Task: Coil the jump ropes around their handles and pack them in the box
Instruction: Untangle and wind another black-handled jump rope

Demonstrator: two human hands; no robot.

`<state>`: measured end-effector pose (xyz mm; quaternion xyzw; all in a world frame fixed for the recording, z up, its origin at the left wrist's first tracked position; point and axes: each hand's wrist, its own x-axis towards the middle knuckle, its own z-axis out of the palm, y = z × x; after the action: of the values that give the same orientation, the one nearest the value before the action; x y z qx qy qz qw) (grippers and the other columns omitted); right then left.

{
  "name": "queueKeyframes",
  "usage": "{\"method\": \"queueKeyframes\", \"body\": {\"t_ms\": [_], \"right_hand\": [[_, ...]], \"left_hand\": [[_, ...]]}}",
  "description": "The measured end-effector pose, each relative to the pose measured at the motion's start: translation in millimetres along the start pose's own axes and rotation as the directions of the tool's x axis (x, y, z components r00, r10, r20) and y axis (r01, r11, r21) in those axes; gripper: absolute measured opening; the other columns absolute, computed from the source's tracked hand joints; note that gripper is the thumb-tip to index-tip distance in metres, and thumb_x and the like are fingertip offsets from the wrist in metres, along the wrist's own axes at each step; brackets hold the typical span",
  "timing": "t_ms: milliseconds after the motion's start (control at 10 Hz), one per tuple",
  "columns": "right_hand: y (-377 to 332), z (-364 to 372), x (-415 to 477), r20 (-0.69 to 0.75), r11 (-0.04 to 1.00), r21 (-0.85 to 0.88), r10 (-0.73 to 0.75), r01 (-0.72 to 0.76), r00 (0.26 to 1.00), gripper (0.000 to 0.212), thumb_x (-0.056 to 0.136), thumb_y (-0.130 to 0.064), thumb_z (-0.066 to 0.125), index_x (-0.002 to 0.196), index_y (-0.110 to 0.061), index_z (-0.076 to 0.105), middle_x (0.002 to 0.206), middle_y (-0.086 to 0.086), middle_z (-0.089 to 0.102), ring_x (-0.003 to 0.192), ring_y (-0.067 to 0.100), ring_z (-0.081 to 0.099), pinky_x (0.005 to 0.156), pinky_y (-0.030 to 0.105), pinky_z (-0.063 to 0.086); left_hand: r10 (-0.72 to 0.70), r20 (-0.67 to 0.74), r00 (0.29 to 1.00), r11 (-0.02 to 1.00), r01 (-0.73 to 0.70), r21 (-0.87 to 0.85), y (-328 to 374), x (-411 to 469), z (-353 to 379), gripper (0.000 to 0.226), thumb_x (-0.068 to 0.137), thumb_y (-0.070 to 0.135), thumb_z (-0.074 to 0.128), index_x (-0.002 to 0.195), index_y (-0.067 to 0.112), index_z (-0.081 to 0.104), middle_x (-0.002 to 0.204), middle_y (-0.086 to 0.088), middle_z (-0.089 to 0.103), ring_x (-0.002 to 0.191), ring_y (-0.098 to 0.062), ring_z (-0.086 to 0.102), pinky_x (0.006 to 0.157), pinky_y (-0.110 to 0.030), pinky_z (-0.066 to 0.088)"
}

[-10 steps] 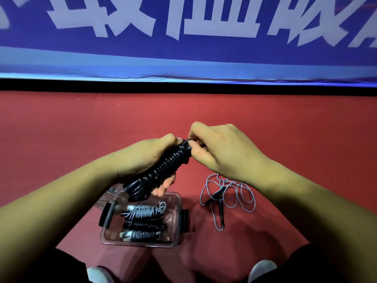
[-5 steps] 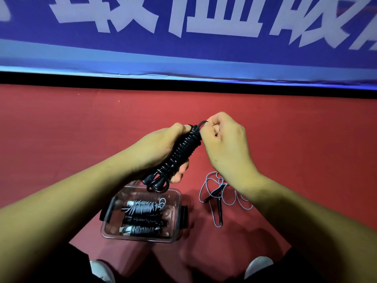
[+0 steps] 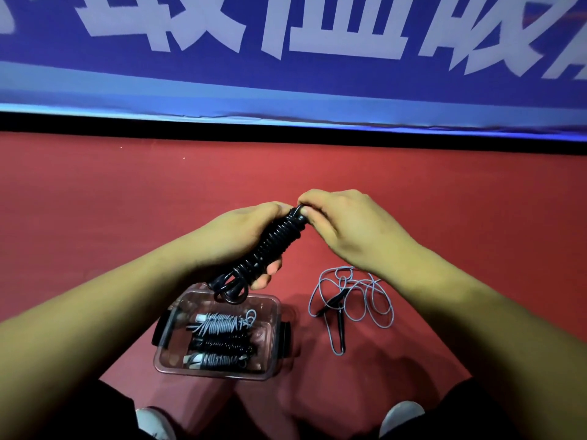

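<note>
The rope [image 3: 270, 249], gripped by the left hand [image 3: 235, 236], has had its end pulled snug by the pinching right hand [image 3: 352, 227]: judged ready for the box [image 3: 222, 375].

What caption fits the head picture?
Left hand grips a coiled black rope, right hand pinches its end, above the box; grey rope loose beside.

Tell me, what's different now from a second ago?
The right hand rolled over: half a second ago it pinched a loop upright at the top of the black rope; now it lies knuckles up, fingers pinching that end. The bundle dipped slightly. Unchanged: the left hand grips the black rope, the box holds three coiled ropes, and the grey rope lies loose on the floor.
</note>
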<state>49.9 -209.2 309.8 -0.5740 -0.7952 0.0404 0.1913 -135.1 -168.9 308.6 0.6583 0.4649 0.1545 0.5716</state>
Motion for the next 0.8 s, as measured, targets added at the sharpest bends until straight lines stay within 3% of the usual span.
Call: {"method": "queueKeyframes", "body": {"t_ms": [100, 200, 300, 400, 500, 700, 800], "right_hand": [[-2, 6, 0, -0.042, 0.998, 0.046, 0.042, -0.040, 0.998, 0.015, 0.099, -0.025, 0.045, 0.097, -0.022, 0.060, 0.066, -0.004, 0.051, 0.066, 0.025, 0.049, 0.062, 0.034, 0.036], [-4, 6, 0, -0.036, 0.997, 0.038, 0.070, -0.069, 0.997, 0.017, 0.099, -0.026, 0.043, 0.097, -0.019, 0.058, 0.071, 0.003, 0.058, 0.070, 0.032, 0.054, 0.062, 0.036, 0.041], [-6, 5, -2, 0.064, 0.993, -0.115, 0.041, -0.033, 0.997, 0.021, 0.102, -0.030, 0.039, 0.106, -0.016, 0.054, 0.078, 0.006, 0.056, 0.078, 0.039, 0.058, 0.065, 0.041, 0.046], [-7, 3, 0, 0.189, 0.987, -0.160, 0.062, -0.031, 0.980, 0.021, 0.102, -0.031, 0.041, 0.108, -0.019, 0.057, 0.080, 0.004, 0.050, 0.084, 0.037, 0.059, 0.063, 0.036, 0.039], [-7, 6, 2, 0.196, 0.980, -0.190, 0.098, -0.060, 0.976, 0.022, 0.102, -0.030, 0.042, 0.110, -0.019, 0.060, 0.090, 0.009, 0.059, 0.089, 0.037, 0.060, 0.064, 0.033, 0.036], [0, 27, 2, -0.037, 0.987, -0.037, 0.158, -0.159, 0.987, 0.018, 0.099, -0.026, 0.043, 0.102, -0.017, 0.059, 0.078, 0.010, 0.060, 0.080, 0.039, 0.060, 0.064, 0.039, 0.048], [9, 41, 4, -0.071, 0.966, 0.064, 0.255, -0.250, 0.964, 0.016, 0.096, -0.024, 0.046, 0.093, -0.020, 0.061, 0.076, 0.011, 0.063, 0.079, 0.039, 0.060, 0.067, 0.042, 0.051]], "left_hand": [[0.003, 0.003, 1.000, 1.000, -0.003, 0.008, -6, 4, 1, 0.027, 0.103, 0.040, 0.040, 0.103, 0.021, 0.059, 0.054, 0.016, 0.056, 0.040, 0.008, 0.053, 0.039, -0.006, 0.036], [-0.015, 0.004, 1.000, 0.998, 0.015, 0.061, -6, 7, -1, 0.029, 0.102, 0.044, 0.041, 0.107, 0.023, 0.060, 0.066, 0.013, 0.055, 0.042, 0.007, 0.055, 0.040, -0.006, 0.038], [-0.132, 0.143, 0.981, 0.991, 0.133, 0.002, -2, 3, -4, 0.040, 0.100, 0.052, 0.041, 0.108, 0.017, 0.058, 0.064, -0.006, 0.062, 0.046, -0.018, 0.059, 0.045, -0.022, 0.046], [-0.191, 0.212, 0.958, 0.980, 0.198, -0.008, -4, -1, -1, 0.043, 0.100, 0.053, 0.041, 0.107, 0.013, 0.056, 0.064, -0.018, 0.060, 0.048, -0.028, 0.058, 0.051, -0.030, 0.049], [-0.187, 0.192, 0.964, 0.980, 0.197, -0.039, -8, 1, 6, 0.040, 0.101, 0.053, 0.039, 0.100, 0.017, 0.057, 0.062, -0.016, 0.060, 0.048, -0.028, 0.058, 0.055, -0.032, 0.047], [-0.099, 0.067, 0.993, 0.981, 0.109, -0.163, -12, 8, 17, 0.033, 0.102, 0.046, 0.034, 0.109, 0.025, 0.058, 0.064, -0.016, 0.060, 0.052, -0.029, 0.059, 0.049, -0.029, 0.049], [-0.062, 0.012, 0.998, 0.983, 0.064, -0.173, -16, 12, 30, 0.031, 0.103, 0.043, 0.031, 0.111, 0.029, 0.058, 0.065, -0.015, 0.060, 0.051, -0.029, 0.060, 0.047, -0.026, 0.047]]}}
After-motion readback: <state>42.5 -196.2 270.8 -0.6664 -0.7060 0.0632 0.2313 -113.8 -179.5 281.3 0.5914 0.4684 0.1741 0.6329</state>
